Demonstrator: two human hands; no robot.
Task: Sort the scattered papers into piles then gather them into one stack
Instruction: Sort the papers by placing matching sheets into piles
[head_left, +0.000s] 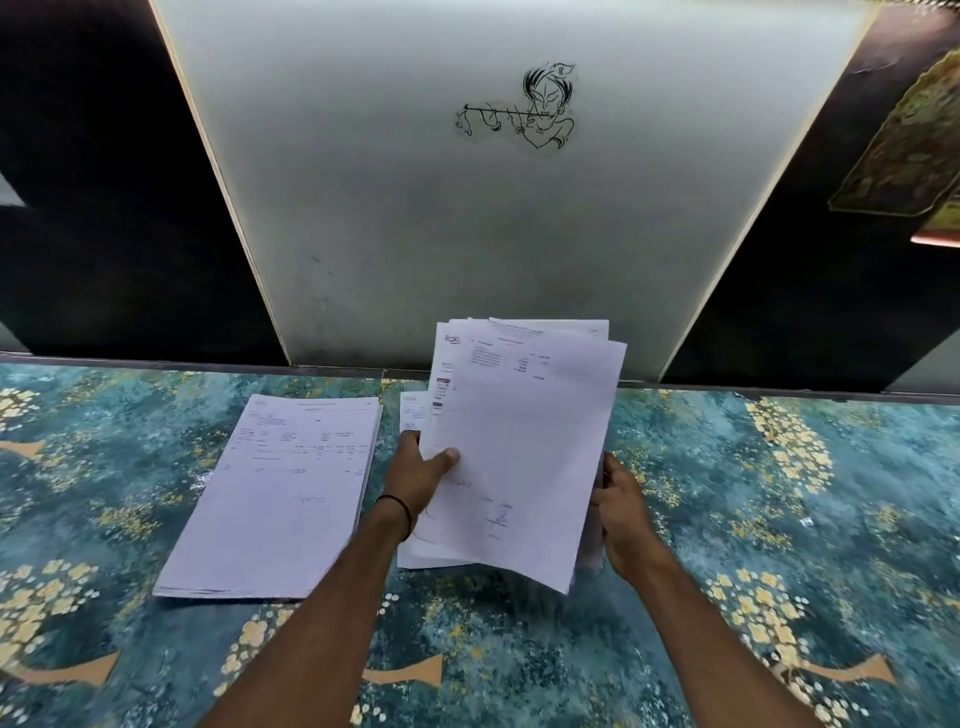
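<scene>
A loose bundle of papers (519, 441) is held up at the centre of the frame. Its top edge tilts away toward the white panel (467, 234) behind, so the printed face is turned to the person and can be read. The left hand (421, 467) has its grip closed on the bundle's left edge, thumb pressed flat on the top sheet and fingers hidden behind. The right hand (621, 509) clasps the right edge a little lower, fingers curled round it. Holding both long edges looks meant to stop the uneven sheets, which fan out at the top corners, from sliding apart while they are squared or carried. Directly beneath the bundle a second pile (413, 410) lies on the flowered teal surface (779, 519), with only its left strip and lower edge showing. Whether the bundle touches it I cannot tell. Left of centre a neater pile (280, 493) lies flat, apart from both hands, its edges roughly squared. No loose sheets show elsewhere, so the sorting seems largely done and the gathering under way; the lifted bundle probably belongs on one of the lying piles. Whether the surface is a bed, the floor or a worktop is not clear.
</scene>
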